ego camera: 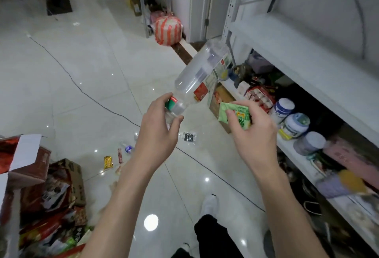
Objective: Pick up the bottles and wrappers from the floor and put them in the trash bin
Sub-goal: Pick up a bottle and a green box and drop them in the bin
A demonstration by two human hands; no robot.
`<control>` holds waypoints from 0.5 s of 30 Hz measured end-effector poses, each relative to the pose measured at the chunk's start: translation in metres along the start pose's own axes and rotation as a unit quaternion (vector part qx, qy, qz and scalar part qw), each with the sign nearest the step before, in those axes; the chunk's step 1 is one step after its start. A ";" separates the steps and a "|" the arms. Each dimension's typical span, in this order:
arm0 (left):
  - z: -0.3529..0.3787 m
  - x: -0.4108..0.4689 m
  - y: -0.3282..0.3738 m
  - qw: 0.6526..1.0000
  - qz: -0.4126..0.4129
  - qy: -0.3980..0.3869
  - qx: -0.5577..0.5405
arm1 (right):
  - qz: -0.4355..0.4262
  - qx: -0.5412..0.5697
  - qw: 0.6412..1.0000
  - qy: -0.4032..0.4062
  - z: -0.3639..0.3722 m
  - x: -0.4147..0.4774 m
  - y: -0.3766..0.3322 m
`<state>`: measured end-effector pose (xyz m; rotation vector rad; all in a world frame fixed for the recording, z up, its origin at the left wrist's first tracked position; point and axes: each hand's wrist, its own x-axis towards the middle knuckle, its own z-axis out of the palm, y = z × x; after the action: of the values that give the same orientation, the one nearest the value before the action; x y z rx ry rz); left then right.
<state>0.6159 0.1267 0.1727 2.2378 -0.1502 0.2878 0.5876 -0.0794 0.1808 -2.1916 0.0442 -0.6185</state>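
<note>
Two items are held off the floor (82, 63): a clear bottle (196, 77) gripped at its neck by the left hand (158, 128), a green wrapper (235, 116) pinched in the right hand (254, 134). Both holds should be kept firm until the unseen bin is reached.

Small shop or stockroom: metal shelves (287, 38) stacked with jars (284, 108) and packets, goods cartons (30, 161) on tiled floor (82, 63).

Print shows on the green wrapper (235, 112) and the bottle (198, 73), but none of it is legible.
</note>
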 end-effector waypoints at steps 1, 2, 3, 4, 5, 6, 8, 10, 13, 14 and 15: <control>0.003 -0.010 0.005 1.000 0.004 -0.012 -0.008 | 0.011 -0.007 1.000 0.010 -0.010 -0.013 0.000; 0.006 -0.019 0.010 0.999 0.012 -0.026 -0.014 | 0.020 -0.013 1.000 0.021 -0.021 -0.025 -0.001; 0.010 -0.027 0.016 0.999 0.022 -0.040 -0.019 | 0.027 -0.018 0.999 0.033 -0.032 -0.037 0.000; 0.015 -0.035 0.023 0.998 0.031 -0.055 -0.022 | 0.034 -0.024 0.998 0.046 -0.044 -0.048 0.000; 0.020 -0.043 0.032 0.996 0.040 -0.070 -0.025 | 0.041 -0.031 0.997 0.060 -0.057 -0.058 0.002; 0.026 -0.051 0.042 0.995 0.053 -0.083 -0.029 | 0.047 -0.040 0.995 0.074 -0.071 -0.069 0.003; 0.038 -0.066 0.064 0.990 0.084 -0.109 -0.039 | 0.057 -0.067 0.990 0.114 -0.099 -0.089 0.007; 0.053 -0.080 0.086 0.984 0.112 -0.132 -0.047 | 0.070 -0.091 0.982 0.154 -0.129 -0.109 0.012; 0.082 -0.104 0.121 0.972 0.164 -0.161 -0.054 | 0.100 -0.119 0.970 0.185 -0.179 -0.144 0.023; 0.094 -0.114 0.133 0.967 0.179 -0.173 -0.060 | 0.110 -0.131 0.966 0.195 -0.197 -0.156 0.028; 0.106 -0.125 0.147 0.961 0.193 -0.186 -0.065 | 0.120 -0.142 0.960 0.209 -0.217 -0.170 0.033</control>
<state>0.4813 -0.0466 0.1860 2.0978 -0.7894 0.0547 0.3472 -0.2170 0.1998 -2.2382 0.6474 -0.9706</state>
